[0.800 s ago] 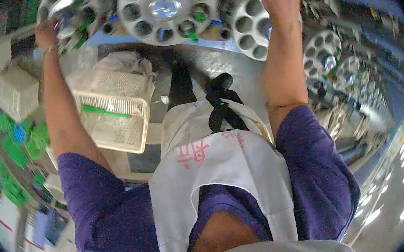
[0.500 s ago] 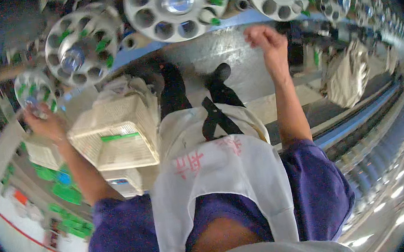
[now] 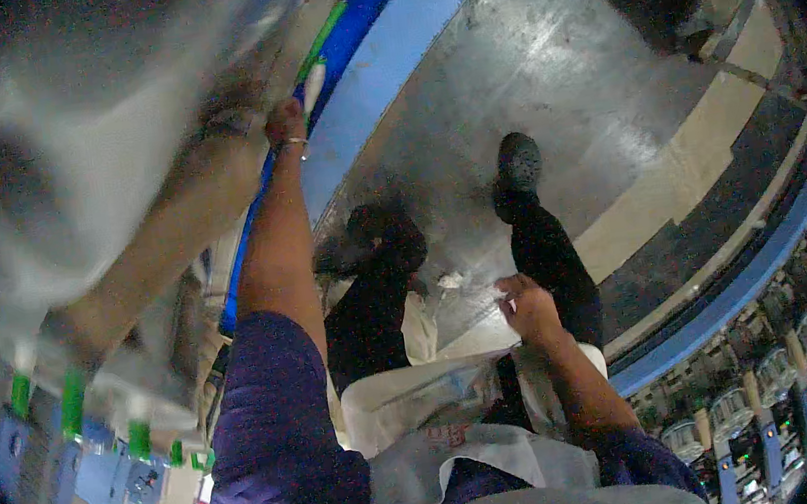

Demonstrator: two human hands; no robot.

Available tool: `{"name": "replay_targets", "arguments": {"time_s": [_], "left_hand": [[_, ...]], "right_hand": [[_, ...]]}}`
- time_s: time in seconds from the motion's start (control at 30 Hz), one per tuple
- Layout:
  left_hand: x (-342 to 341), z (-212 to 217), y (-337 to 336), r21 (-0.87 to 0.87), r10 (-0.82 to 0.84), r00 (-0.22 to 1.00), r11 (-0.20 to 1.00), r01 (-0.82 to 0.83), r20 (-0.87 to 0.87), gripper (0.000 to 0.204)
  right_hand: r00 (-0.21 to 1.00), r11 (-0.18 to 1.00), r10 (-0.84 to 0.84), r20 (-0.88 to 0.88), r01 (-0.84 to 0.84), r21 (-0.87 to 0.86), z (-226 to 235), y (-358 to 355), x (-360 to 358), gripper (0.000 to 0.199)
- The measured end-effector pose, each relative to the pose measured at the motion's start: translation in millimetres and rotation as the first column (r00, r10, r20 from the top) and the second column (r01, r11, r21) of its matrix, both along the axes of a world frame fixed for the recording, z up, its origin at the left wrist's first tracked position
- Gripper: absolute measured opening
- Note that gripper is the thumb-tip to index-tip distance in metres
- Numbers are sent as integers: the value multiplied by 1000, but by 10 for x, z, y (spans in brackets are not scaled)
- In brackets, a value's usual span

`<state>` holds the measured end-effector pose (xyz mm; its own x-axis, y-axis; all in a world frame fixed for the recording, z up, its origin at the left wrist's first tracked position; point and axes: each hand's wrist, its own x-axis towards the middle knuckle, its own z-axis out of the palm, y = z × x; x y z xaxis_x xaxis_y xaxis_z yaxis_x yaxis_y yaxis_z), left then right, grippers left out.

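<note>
- Hands first: the left hand [image 3: 285,122] is stretched up high, above the blue rail [image 3: 400,61]. It is curled tight around a thin white stick with a green band [image 3: 312,84], maybe a bobbin. The stick is at the top of the fist and leans over the blue rail.
- Left arm is held up long and straight, most likely so the hand can get to a high spot beside the blue rail.
- Right hand [image 3: 528,305] is down low, far below the blue rail, near the person's tummy. Its fingers are bent and pinch the top edge of a white cloth apron [image 3: 422,401]. The edge looks pulled open like a pouch.
- Blurry pale shape [image 3: 81,171] fills the space left of the blue rail. It is too smeared to name.
- Green and white pegs [image 3: 70,404] stick out in a row under that blur, low and left of the blue rail.
- Floor [image 3: 542,64] right of the blue rail is grey, smooth and a bit shiny. Two dark shoes [image 3: 517,159] stand on it.
- Sleeves [image 3: 277,449] are purple and soft.
- Small round spools [image 3: 735,408] sit in a line far right of the blue rail, by another curved blue edge.
</note>
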<state>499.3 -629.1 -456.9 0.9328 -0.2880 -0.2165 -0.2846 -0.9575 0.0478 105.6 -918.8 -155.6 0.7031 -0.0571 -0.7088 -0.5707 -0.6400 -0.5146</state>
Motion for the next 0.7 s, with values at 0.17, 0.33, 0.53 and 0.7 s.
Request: {"name": "replay_targets", "arguments": {"time_s": [0.17, 0.33, 0.53, 0.7], "left_hand": [[74, -833, 170, 215, 161, 940, 972, -98, -301, 68], [-94, -114, -34, -370, 177, 983, 910, -184, -52, 62], [-968, 2550, -573, -29, -380, 28, -3, -1000, -925, 38], [-1832, 4272, -746, 231, -698, -196, 44, -972, -689, 57]], "right_hand": [[917, 851, -261, -301, 366, 376, 92, -41, 106, 25], [683, 541, -621, -384, 728, 420, 50, -69, 275, 19], [769, 681, -631, -104, 614, 399, 334, 137, 710, 46], [843, 691, -427, 328, 71, 719, 1308, 244, 1571, 71]]}}
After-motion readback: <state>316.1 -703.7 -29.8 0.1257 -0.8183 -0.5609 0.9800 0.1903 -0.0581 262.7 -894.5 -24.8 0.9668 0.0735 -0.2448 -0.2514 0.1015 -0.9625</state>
